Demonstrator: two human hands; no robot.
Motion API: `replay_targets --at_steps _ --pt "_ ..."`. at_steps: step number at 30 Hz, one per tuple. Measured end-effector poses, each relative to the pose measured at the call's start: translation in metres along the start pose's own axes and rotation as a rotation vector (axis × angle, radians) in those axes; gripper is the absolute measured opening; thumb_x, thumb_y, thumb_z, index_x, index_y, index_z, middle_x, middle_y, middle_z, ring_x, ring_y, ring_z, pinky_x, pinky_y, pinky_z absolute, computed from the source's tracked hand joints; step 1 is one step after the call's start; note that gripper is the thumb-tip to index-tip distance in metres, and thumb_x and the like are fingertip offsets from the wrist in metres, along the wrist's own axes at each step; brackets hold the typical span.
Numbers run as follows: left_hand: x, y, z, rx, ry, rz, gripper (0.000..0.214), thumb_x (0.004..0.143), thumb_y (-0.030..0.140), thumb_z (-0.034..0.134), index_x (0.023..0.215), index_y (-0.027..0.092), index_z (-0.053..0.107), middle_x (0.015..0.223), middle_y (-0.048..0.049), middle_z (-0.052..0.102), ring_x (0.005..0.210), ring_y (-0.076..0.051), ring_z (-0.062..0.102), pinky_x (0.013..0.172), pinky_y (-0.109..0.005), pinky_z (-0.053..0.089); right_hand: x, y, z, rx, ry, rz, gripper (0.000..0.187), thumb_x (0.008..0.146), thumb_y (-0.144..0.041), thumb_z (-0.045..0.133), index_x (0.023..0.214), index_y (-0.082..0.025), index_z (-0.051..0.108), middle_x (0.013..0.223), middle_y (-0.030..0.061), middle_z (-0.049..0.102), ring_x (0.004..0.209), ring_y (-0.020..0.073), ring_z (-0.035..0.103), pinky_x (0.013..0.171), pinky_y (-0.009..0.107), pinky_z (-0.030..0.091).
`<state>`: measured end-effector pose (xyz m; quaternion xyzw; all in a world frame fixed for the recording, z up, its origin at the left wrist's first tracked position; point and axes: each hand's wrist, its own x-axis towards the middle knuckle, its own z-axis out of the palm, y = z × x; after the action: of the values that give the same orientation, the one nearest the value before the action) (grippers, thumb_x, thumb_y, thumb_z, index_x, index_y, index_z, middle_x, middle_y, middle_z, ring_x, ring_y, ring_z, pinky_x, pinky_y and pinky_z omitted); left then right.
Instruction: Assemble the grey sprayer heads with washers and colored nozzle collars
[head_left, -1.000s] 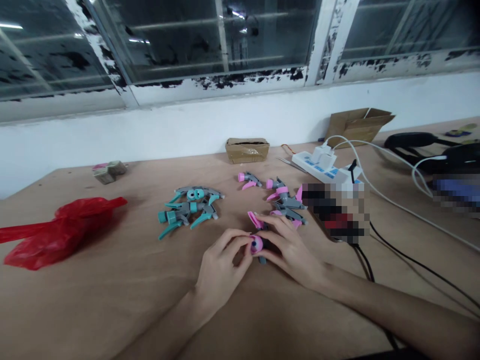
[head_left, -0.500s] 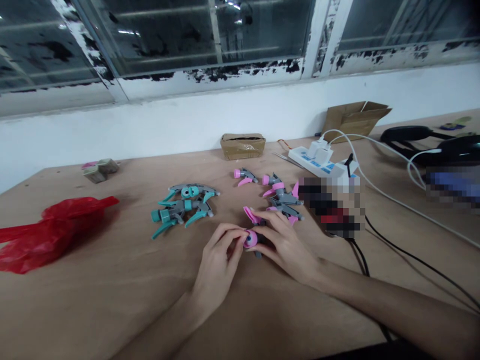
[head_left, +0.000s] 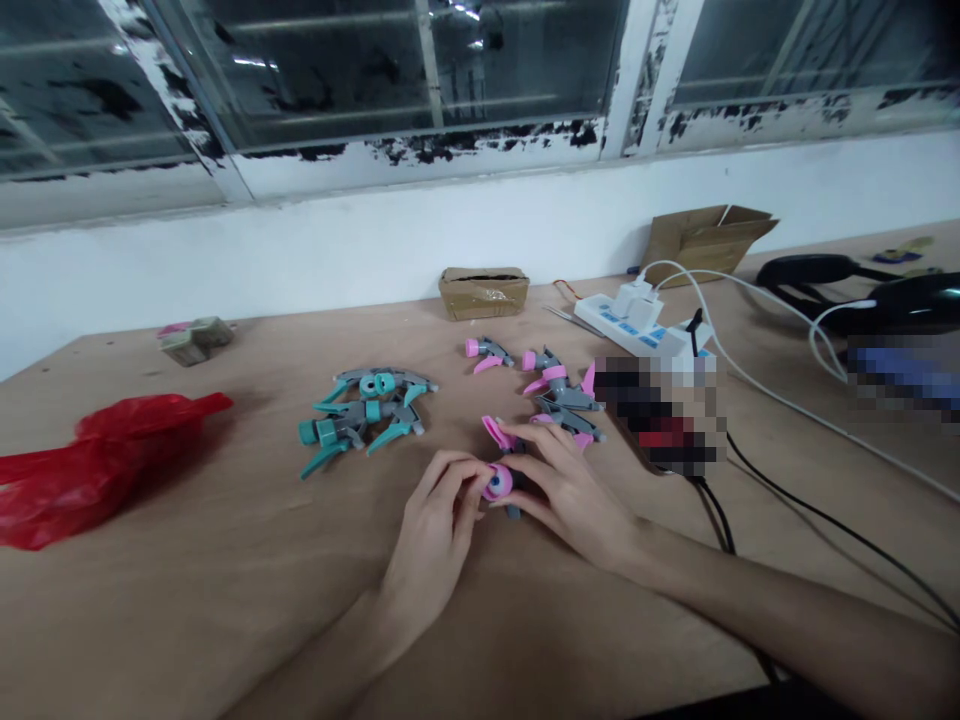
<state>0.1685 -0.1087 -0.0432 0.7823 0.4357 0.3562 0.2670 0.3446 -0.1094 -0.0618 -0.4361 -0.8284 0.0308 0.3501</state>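
Observation:
My right hand (head_left: 577, 490) is wrapped round a grey-and-pink trigger sprayer head (head_left: 498, 483), its pink collar turned towards me. Pinched together, the fingertips of my left hand (head_left: 435, 530) touch the collar's left edge by its opening, where a small dark blue spot shows. Whether anything small sits between those fingertips is hidden. The sprayer's pink trigger sticks up above my right fingers. Behind that hand lie several more pink-and-grey sprayer heads (head_left: 568, 396), with a single pink one (head_left: 489, 353) a little apart. Several teal-and-grey sprayer heads (head_left: 365, 412) are bunched to the left.
A red plastic bag (head_left: 120, 450) lies at far left, with small blocks (head_left: 196, 340) behind it. A cardboard box (head_left: 484, 294) stands by the wall. On the right are a white power strip (head_left: 637, 330), cables, a pixelated dark object (head_left: 660, 420) and an open carton (head_left: 705, 245).
The camera view has shifted slightly. My left fingertips have eased a little off the collar's face, so more of its opening shows; my right hand keeps its hold.

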Motion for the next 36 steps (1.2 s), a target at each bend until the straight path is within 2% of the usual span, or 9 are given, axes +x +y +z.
replay_targets --at_steps 5,11,15,18,20,23,26,29,36 --pt "0.002 0.004 -0.005 0.026 0.022 -0.017 0.01 0.085 0.023 0.052 0.092 0.023 0.058 0.091 -0.0017 0.061 0.082 -0.016 0.06 0.068 -0.027 0.053 -0.001 0.005 0.002 0.02 0.013 -0.013 0.026 0.084 -0.029 0.057 0.108 -0.02 0.059 0.123 0.0104 0.052 0.115 0.0262 0.045 0.094 0.05 0.042" --pt "0.008 -0.001 -0.01 -0.077 -0.096 -0.082 0.034 0.078 0.016 0.057 0.111 0.025 0.055 0.094 -0.0016 0.063 0.082 -0.015 0.062 0.067 -0.025 0.052 -0.001 0.004 -0.001 0.031 -0.012 -0.041 0.027 0.085 -0.027 0.055 0.111 -0.018 0.057 0.127 0.0109 0.048 0.118 0.0255 0.042 0.098 0.049 0.04" --pt "0.013 -0.008 -0.014 -0.211 -0.233 -0.142 0.029 0.076 0.016 0.057 0.105 0.022 0.06 0.094 -0.0028 0.064 0.084 -0.015 0.061 0.073 -0.028 0.051 0.0 0.001 -0.004 0.024 -0.063 -0.062 0.035 0.085 -0.025 0.055 0.119 -0.018 0.053 0.127 0.0117 0.048 0.118 0.0257 0.043 0.097 0.048 0.042" --pt "0.017 -0.01 -0.017 -0.308 -0.28 -0.181 0.029 0.073 0.013 0.059 0.101 0.02 0.061 0.087 -0.0019 0.065 0.077 -0.014 0.062 0.068 -0.026 0.051 0.0 0.001 -0.005 0.0 -0.09 -0.075 0.036 0.085 -0.025 0.056 0.12 -0.019 0.053 0.128 0.0108 0.047 0.119 0.0255 0.042 0.099 0.048 0.04" --pt "0.017 -0.009 -0.016 -0.353 -0.293 -0.2 0.027 0.074 0.014 0.059 0.101 0.019 0.06 0.087 -0.0026 0.066 0.077 -0.015 0.062 0.065 -0.025 0.051 -0.001 0.001 -0.005 -0.008 -0.102 -0.075 0.034 0.085 -0.025 0.055 0.119 -0.018 0.054 0.128 0.011 0.047 0.119 0.0256 0.042 0.099 0.048 0.039" --pt "0.013 -0.007 -0.013 -0.368 -0.238 -0.214 0.022 0.079 0.021 0.059 0.101 0.019 0.056 0.092 -0.0038 0.065 0.082 -0.016 0.062 0.064 -0.025 0.051 -0.002 0.003 -0.005 0.014 -0.089 -0.061 0.03 0.085 -0.025 0.056 0.113 -0.017 0.056 0.126 0.0112 0.048 0.118 0.0255 0.042 0.1 0.047 0.039" --pt "0.008 -0.002 -0.011 -0.321 -0.184 -0.209 0.016 0.083 0.026 0.057 0.096 0.02 0.052 0.089 -0.002 0.065 0.08 -0.014 0.062 0.067 -0.024 0.05 -0.003 0.005 -0.004 0.087 -0.04 -0.037 0.027 0.085 -0.027 0.056 0.11 -0.019 0.058 0.124 0.0098 0.05 0.116 0.0242 0.044 0.098 0.047 0.04" --pt "0.006 0.004 -0.013 -0.287 -0.181 -0.193 0.015 0.085 0.029 0.055 0.096 0.02 0.052 0.09 -0.0018 0.065 0.081 -0.014 0.061 0.068 -0.025 0.05 -0.003 0.006 -0.006 0.194 -0.032 0.007 0.027 0.085 -0.029 0.056 0.111 -0.02 0.058 0.123 0.0094 0.051 0.116 0.0233 0.045 0.096 0.045 0.042" --pt "0.011 0.008 -0.023 -0.182 -0.195 0.037 0.032 0.078 0.029 0.065 0.11 0.026 0.058 0.107 -0.0037 0.052 0.093 -0.016 0.055 0.068 -0.025 0.051 0.0 0.007 -0.015 0.463 -0.107 0.043 0.036 0.085 -0.026 0.057 0.121 -0.025 0.053 0.124 0.0069 0.047 0.118 0.0207 0.043 0.101 0.042 0.037"
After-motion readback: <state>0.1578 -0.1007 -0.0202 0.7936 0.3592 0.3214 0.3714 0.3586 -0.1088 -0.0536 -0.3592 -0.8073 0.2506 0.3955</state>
